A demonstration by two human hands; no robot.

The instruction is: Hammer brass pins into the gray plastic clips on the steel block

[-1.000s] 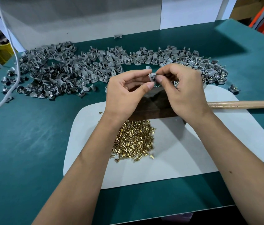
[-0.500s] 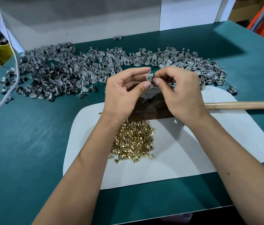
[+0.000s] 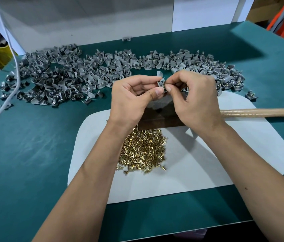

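I saw both hands up over the middle of the desk (image 3: 24,154), pinching one gray clip (image 3: 161,82) between them. The left hand (image 3: 130,100) held it with thumb and fingers, and the right hand (image 3: 195,102) pinched it too. The dark steel block (image 3: 158,117) sat under them. Brass pins (image 3: 143,152) lay just beside its near side. More clips (image 3: 68,79) were heaped along the far edge.

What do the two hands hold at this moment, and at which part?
Both hands pinch one gray plastic clip: the left hand at its lower left edge, the right hand at its right side. The hammer handle lies unheld.
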